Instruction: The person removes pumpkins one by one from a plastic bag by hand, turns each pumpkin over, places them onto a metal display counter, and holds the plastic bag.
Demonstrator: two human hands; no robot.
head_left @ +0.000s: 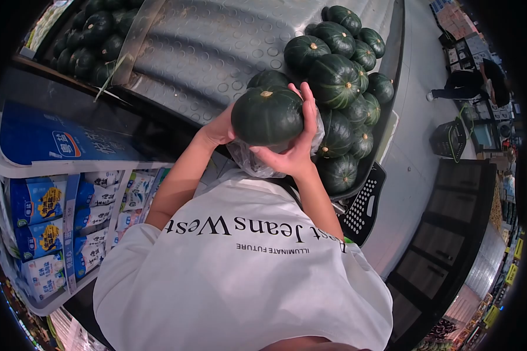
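A dark green round squash [267, 120] is held up in front of my chest between both hands. My left hand [218, 127] cups its left side, fingers mostly hidden behind it. On the other side, my right hand [301, 137] grips it with thumb below and fingers up along the rind. A clear plastic bag [255, 158] hangs crumpled under the squash, against my right palm. Just beyond, another squash [269, 78] rests on the display stand, partly hidden. To the right lies a heap of similar squashes [335, 82].
The display stand [211, 52] has a grey dimpled mat. At upper left sits a crate of dark squashes [93, 35]. Beside me on the left stands a blue-topped rack [70, 137] of packets. A black basket [364, 205] is at right; a person [480, 85] stands farther off.
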